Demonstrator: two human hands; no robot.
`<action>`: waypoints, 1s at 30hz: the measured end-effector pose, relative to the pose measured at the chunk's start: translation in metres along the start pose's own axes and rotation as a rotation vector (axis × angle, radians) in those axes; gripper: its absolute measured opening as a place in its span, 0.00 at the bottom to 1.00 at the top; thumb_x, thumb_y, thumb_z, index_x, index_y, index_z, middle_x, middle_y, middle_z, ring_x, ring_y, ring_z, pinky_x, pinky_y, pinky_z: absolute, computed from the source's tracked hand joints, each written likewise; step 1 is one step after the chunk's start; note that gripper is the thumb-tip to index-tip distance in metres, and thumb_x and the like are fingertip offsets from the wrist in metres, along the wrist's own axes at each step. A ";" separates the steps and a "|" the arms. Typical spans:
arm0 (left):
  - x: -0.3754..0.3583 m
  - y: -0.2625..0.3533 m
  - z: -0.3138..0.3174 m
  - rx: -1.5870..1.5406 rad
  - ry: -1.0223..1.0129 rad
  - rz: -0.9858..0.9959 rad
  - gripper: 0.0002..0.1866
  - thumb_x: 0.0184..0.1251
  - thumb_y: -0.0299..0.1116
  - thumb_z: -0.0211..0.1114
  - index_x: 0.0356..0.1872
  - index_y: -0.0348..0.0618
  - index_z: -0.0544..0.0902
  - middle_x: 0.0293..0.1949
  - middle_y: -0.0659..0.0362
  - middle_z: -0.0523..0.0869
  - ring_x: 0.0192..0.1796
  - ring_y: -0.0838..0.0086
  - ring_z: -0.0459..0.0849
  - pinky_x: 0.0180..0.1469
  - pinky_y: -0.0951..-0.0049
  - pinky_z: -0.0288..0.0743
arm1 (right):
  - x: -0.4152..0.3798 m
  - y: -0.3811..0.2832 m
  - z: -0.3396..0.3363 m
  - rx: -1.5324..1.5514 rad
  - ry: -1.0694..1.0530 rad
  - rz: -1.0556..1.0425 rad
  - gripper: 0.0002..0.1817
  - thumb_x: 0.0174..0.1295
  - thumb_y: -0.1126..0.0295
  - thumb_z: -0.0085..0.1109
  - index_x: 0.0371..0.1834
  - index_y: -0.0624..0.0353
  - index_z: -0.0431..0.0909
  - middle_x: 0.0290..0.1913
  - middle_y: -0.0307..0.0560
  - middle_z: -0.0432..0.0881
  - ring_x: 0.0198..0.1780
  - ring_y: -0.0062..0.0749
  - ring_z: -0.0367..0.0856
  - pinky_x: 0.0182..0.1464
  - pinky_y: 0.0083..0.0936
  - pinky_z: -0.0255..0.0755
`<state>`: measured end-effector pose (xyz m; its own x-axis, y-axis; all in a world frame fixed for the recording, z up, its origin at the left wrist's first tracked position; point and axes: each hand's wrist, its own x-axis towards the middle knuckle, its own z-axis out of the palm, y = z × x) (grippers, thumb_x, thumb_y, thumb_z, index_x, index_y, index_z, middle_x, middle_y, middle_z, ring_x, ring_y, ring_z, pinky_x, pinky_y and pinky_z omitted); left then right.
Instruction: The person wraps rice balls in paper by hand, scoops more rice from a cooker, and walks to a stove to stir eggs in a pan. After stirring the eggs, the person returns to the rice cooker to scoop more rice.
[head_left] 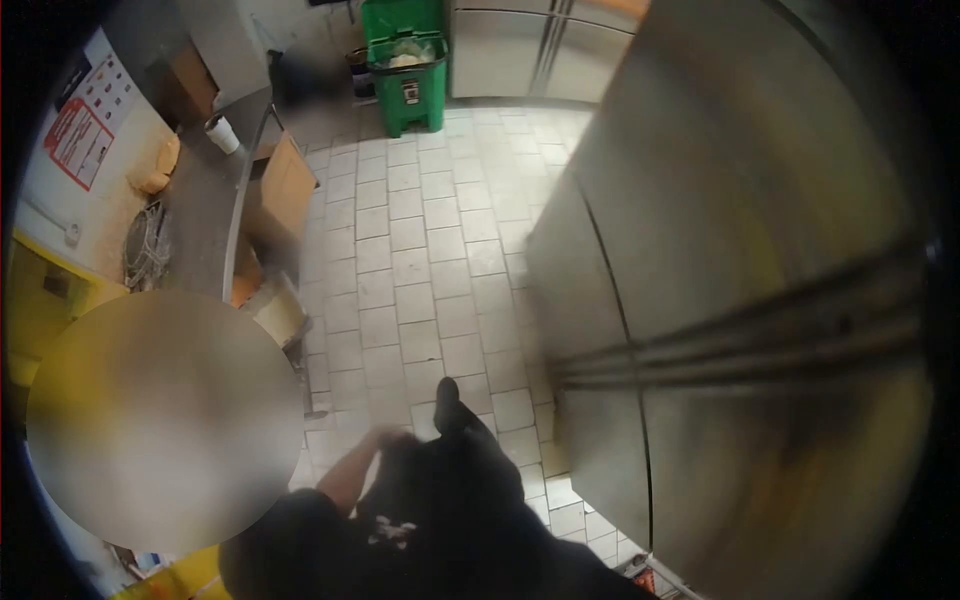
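Note:
My left hand (388, 438) hangs in front of my dark clothing, low in the head view. Motion smears it, so its fingers and anything in them cannot be made out. My right hand is out of sight. One dark shoe (447, 405) shows ahead on the tiled floor (410, 265). To my right stands a large stainless steel cabinet (600, 440) with doors, close to my body.
A metal worktable (195, 200) runs along the left wall, carrying a white cup (221, 133) and a tangle of wire (148, 245). A cardboard box (283, 190) and a pale bucket (277, 310) stand at its lower side. Farther off is a green open-lidded bin (427, 95).

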<state>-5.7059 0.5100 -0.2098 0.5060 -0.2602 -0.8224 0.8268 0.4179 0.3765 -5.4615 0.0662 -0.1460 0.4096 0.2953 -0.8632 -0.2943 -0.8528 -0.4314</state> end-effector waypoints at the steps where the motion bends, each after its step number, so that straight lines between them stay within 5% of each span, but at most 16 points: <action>1: -0.035 0.072 -0.006 0.129 0.088 -0.041 0.18 0.61 0.44 0.58 0.45 0.43 0.83 0.41 0.55 0.85 0.39 0.64 0.83 0.42 0.53 0.77 | 0.038 -0.046 -0.013 -0.024 0.016 -0.062 0.16 0.64 0.61 0.55 0.36 0.64 0.84 0.33 0.46 0.85 0.35 0.34 0.84 0.38 0.32 0.78; 3: -0.064 0.173 -0.039 0.181 0.391 -0.266 0.30 0.53 0.56 0.59 0.53 0.48 0.78 0.52 0.48 0.82 0.49 0.55 0.82 0.49 0.41 0.75 | 0.132 -0.161 -0.043 -0.022 0.108 -0.249 0.16 0.64 0.61 0.55 0.36 0.64 0.84 0.33 0.45 0.85 0.34 0.34 0.83 0.37 0.32 0.78; 4: -0.090 0.221 -0.038 0.214 0.506 -0.127 0.35 0.53 0.57 0.60 0.60 0.45 0.75 0.58 0.45 0.78 0.56 0.49 0.79 0.53 0.39 0.74 | 0.146 -0.261 -0.057 -0.002 0.209 -0.072 0.17 0.66 0.59 0.53 0.42 0.62 0.83 0.35 0.47 0.85 0.34 0.35 0.83 0.37 0.32 0.77; 5: -0.104 0.265 -0.045 0.187 0.545 -0.112 0.41 0.51 0.59 0.63 0.64 0.45 0.72 0.59 0.45 0.78 0.57 0.44 0.78 0.56 0.38 0.73 | 0.160 -0.337 -0.073 0.039 0.288 -0.204 0.18 0.68 0.58 0.53 0.48 0.61 0.80 0.34 0.45 0.83 0.33 0.31 0.81 0.35 0.29 0.76; 6: -0.116 0.310 -0.053 0.178 0.542 -0.118 0.41 0.51 0.59 0.63 0.64 0.45 0.72 0.59 0.45 0.78 0.57 0.44 0.78 0.56 0.38 0.73 | 0.166 -0.428 -0.091 0.133 0.151 -0.225 0.14 0.69 0.57 0.53 0.40 0.57 0.78 0.30 0.38 0.78 0.31 0.23 0.74 0.31 0.28 0.72; 8: -0.121 0.391 -0.072 0.411 0.435 -0.121 0.44 0.48 0.61 0.67 0.64 0.42 0.73 0.57 0.46 0.81 0.54 0.48 0.82 0.54 0.48 0.77 | 0.199 -0.557 -0.116 -0.055 0.222 -0.466 0.22 0.69 0.55 0.54 0.50 0.65 0.78 0.38 0.44 0.82 0.37 0.32 0.79 0.39 0.30 0.75; 9: -0.102 0.424 -0.096 0.416 0.429 -0.130 0.44 0.48 0.61 0.67 0.64 0.42 0.73 0.57 0.46 0.81 0.54 0.48 0.82 0.54 0.48 0.77 | 0.250 -0.599 -0.123 0.003 0.288 -0.634 0.16 0.68 0.58 0.55 0.42 0.61 0.80 0.28 0.39 0.80 0.29 0.23 0.76 0.34 0.25 0.73; 12: -0.042 0.502 -0.167 0.943 0.459 -0.261 0.31 0.52 0.56 0.70 0.51 0.41 0.84 0.47 0.49 0.87 0.51 0.61 0.85 0.51 0.63 0.79 | 0.312 -0.730 -0.140 0.106 0.196 -0.669 0.18 0.67 0.56 0.57 0.44 0.63 0.80 0.31 0.42 0.82 0.27 0.23 0.77 0.29 0.23 0.73; 15: -0.015 0.600 -0.240 0.975 0.650 -0.079 0.32 0.51 0.58 0.70 0.46 0.39 0.86 0.45 0.49 0.88 0.49 0.58 0.86 0.51 0.60 0.79 | 0.341 -0.795 -0.142 0.002 0.232 -0.723 0.19 0.67 0.56 0.58 0.44 0.64 0.80 0.31 0.41 0.83 0.28 0.24 0.78 0.27 0.23 0.73; 17: -0.004 0.666 -0.277 1.001 0.358 -0.251 0.33 0.50 0.61 0.69 0.47 0.41 0.86 0.48 0.50 0.87 0.53 0.59 0.84 0.54 0.59 0.77 | 0.355 -0.807 -0.143 -0.005 0.176 -0.524 0.18 0.66 0.56 0.59 0.44 0.63 0.81 0.31 0.42 0.83 0.30 0.26 0.80 0.28 0.22 0.74; 19: 0.002 0.715 -0.286 1.069 0.277 -0.343 0.33 0.51 0.61 0.69 0.48 0.42 0.86 0.49 0.50 0.86 0.54 0.59 0.84 0.55 0.59 0.76 | 0.366 -0.808 -0.151 -0.160 0.069 -0.314 0.18 0.65 0.57 0.60 0.45 0.62 0.81 0.30 0.46 0.84 0.33 0.29 0.82 0.34 0.27 0.77; 23: 0.049 0.831 -0.306 1.224 0.050 -0.496 0.33 0.52 0.61 0.66 0.49 0.43 0.86 0.53 0.50 0.84 0.56 0.58 0.82 0.57 0.58 0.75 | 0.442 -0.782 -0.152 0.056 0.108 -0.105 0.18 0.63 0.57 0.59 0.46 0.60 0.82 0.31 0.51 0.85 0.36 0.38 0.84 0.41 0.35 0.78; 25: 0.086 0.873 -0.317 1.337 -0.047 -0.508 0.32 0.53 0.60 0.65 0.48 0.42 0.86 0.55 0.48 0.83 0.57 0.56 0.81 0.57 0.57 0.74 | 0.495 -0.798 -0.158 0.042 0.233 0.098 0.19 0.60 0.57 0.61 0.48 0.57 0.83 0.44 0.56 0.86 0.47 0.45 0.83 0.49 0.38 0.76; 26: 0.113 0.894 -0.330 1.430 -0.065 -0.475 0.31 0.53 0.58 0.65 0.46 0.41 0.86 0.56 0.46 0.82 0.58 0.56 0.81 0.57 0.56 0.73 | 0.504 -0.839 -0.169 0.113 0.251 0.100 0.19 0.60 0.57 0.61 0.48 0.57 0.83 0.44 0.56 0.86 0.47 0.45 0.83 0.49 0.38 0.76; 28: 0.162 0.954 -0.359 1.488 -0.101 -0.489 0.31 0.52 0.58 0.65 0.46 0.40 0.86 0.56 0.45 0.82 0.59 0.56 0.80 0.58 0.56 0.73 | 0.481 -0.928 -0.213 -0.455 0.575 -0.106 0.18 0.58 0.57 0.60 0.46 0.57 0.83 0.53 0.56 0.82 0.56 0.46 0.78 0.51 0.38 0.74; 30: 0.202 1.060 -0.364 1.544 -0.137 -0.474 0.31 0.51 0.57 0.66 0.46 0.39 0.85 0.56 0.43 0.81 0.60 0.55 0.80 0.58 0.56 0.73 | 0.527 -0.946 -0.258 -0.244 0.508 -0.039 0.18 0.59 0.57 0.59 0.45 0.58 0.82 0.52 0.56 0.82 0.54 0.46 0.78 0.50 0.38 0.73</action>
<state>-4.8164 1.2172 -0.1320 0.0940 -0.2108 -0.9730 0.3105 -0.9224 0.2298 -4.7443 0.9173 -0.1253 0.7979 0.1356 -0.5873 -0.0874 -0.9381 -0.3353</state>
